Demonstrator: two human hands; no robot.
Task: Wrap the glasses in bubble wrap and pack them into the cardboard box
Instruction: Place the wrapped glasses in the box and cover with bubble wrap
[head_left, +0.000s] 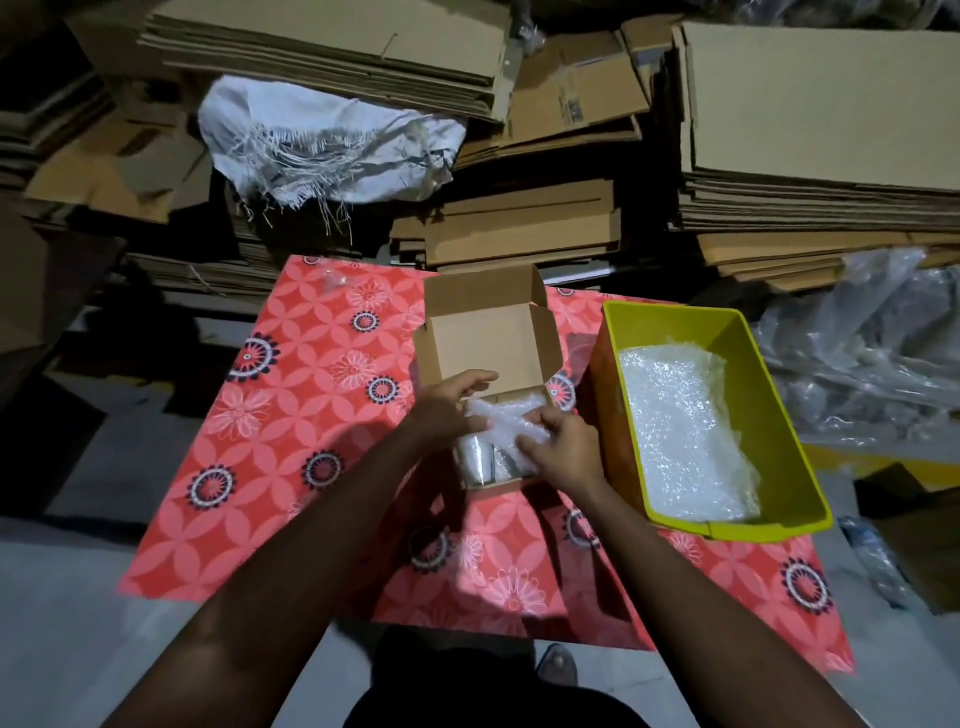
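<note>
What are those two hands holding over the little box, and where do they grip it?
Both hold a bubble-wrapped bundle over the cardboard box: left hand at its left end, right hand at its right side.

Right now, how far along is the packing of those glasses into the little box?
Well along, it seems. Wrapped glasses already sit in the near end of the open cardboard box. The left hand and right hand are pressing a bubble wrap bundle in on top. The lid is still up, and spare bubble wrap lies in the yellow bin.
</note>
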